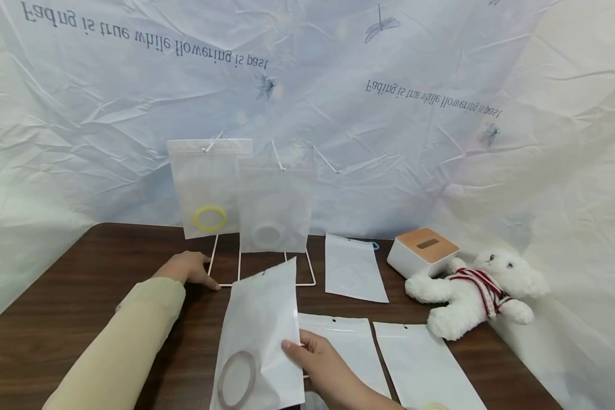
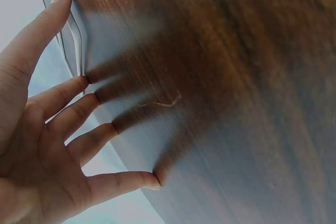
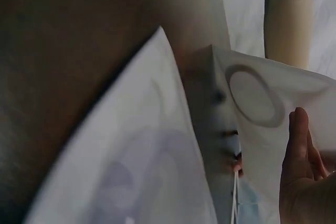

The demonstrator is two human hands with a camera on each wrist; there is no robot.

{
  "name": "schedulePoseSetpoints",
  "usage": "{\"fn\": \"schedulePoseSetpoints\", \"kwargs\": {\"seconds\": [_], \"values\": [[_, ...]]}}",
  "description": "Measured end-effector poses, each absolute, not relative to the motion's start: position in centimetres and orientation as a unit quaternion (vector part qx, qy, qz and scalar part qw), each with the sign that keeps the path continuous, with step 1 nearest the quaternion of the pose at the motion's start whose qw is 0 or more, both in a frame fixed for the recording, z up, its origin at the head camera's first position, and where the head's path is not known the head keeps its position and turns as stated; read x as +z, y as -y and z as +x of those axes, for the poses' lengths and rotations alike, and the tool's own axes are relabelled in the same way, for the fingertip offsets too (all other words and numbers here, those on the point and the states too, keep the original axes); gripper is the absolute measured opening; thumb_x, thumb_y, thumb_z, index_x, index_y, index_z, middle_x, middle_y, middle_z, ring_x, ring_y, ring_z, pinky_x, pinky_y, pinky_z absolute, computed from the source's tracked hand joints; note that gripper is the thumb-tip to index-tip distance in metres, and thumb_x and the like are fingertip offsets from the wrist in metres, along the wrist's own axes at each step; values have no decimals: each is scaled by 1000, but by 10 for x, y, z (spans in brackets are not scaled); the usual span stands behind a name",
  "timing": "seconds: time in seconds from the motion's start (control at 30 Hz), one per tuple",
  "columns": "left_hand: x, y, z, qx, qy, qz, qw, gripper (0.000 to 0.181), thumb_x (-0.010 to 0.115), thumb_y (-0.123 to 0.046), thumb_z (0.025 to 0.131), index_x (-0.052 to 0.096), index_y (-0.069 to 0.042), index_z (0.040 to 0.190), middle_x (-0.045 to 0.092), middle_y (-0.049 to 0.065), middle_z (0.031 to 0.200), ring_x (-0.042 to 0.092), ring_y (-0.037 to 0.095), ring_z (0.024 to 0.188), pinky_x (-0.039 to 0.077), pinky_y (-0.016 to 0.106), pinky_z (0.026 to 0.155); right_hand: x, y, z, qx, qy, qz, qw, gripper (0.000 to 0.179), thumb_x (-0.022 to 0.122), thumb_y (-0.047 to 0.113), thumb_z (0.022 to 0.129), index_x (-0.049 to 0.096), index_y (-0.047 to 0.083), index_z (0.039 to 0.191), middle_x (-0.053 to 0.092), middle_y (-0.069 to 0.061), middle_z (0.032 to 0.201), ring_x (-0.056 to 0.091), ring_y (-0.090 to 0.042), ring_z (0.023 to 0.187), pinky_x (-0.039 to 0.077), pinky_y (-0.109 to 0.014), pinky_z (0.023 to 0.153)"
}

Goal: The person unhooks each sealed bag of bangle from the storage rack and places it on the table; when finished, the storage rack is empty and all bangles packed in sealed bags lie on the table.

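Note:
My right hand pinches the right edge of a white zip bag, tilted up in front of the rack. A grey-brown ring shows through its lower part; in the right wrist view the bag hangs by the thumb and fingers. My left hand rests spread on the table at the left front corner of a white wire rack. In the left wrist view its fingertips touch the wood, thumb and index finger at the wire. Two bags hang on the rack, one with a yellow ring.
More white bags lie on the brown table: one beside the rack, two at the front right. A white box with an orange top and a white teddy bear stand at the right. A printed cloth hangs behind.

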State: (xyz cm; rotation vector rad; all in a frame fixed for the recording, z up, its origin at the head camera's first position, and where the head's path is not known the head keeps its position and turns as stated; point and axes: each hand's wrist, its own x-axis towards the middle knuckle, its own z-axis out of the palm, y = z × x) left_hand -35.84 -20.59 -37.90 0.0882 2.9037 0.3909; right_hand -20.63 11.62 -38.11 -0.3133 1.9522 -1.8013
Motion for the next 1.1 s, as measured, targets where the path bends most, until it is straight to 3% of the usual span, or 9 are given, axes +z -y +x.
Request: {"fn": "schedulePoseSetpoints", "kwargs": {"seconds": [0.2, 0.37, 0.5, 0.63, 0.83, 1.1], "values": [[-378, 205, -359, 125, -986, 25, 109, 89, 80, -50, 78, 52, 9, 138, 48, 34, 139, 46, 52, 126, 41, 59, 102, -392, -120, -196, -624, -729, -116, 257, 34, 54, 19, 102, 61, -6, 123, 73, -13, 98, 72, -26, 83, 61, -40, 67], [-381, 207, -361, 128, -985, 21, 112, 90, 80, -50, 78, 51, 9, 139, 47, 34, 140, 45, 52, 127, 41, 59, 102, -398, -123, -194, -580, -764, -106, 263, 25, 57, 19, 101, 68, -2, 109, 72, -5, 87, 69, -15, 73, 59, -30, 65], [-380, 206, -359, 132, -984, 22, 120, 92, 81, -51, 77, 49, 9, 140, 46, 34, 141, 44, 53, 128, 40, 60, 102, -402, -128, -193, -543, -784, -118, 276, 27, 56, 21, 101, 68, 1, 87, 60, 4, 66, 53, -5, 57, 45, -18, 54], [-381, 209, -363, 132, -983, 24, 124, 96, 81, -55, 75, 49, 8, 141, 45, 35, 142, 44, 53, 128, 40, 61, 102, -404, -133, -193, -519, -794, -141, 283, 37, 56, 22, 100, 60, 0, 72, 49, 5, 57, 42, -5, 52, 35, -18, 52], [-388, 213, -371, 131, -983, 26, 128, 104, 81, -63, 70, 50, 6, 141, 46, 34, 142, 44, 53, 128, 40, 61, 102, -403, -145, -198, -501, -791, -171, 307, 36, 57, 23, 99, 67, -7, 83, 53, 6, 62, 45, -5, 57, 37, -19, 54], [-380, 208, -362, 135, -982, 26, 126, 94, 81, -53, 77, 49, 8, 141, 45, 35, 142, 42, 54, 129, 40, 61, 102, -394, -161, -197, -488, -785, -165, 345, 36, 53, 24, 98, 74, -5, 94, 72, -2, 86, 61, -8, 75, 53, -25, 72]]}}
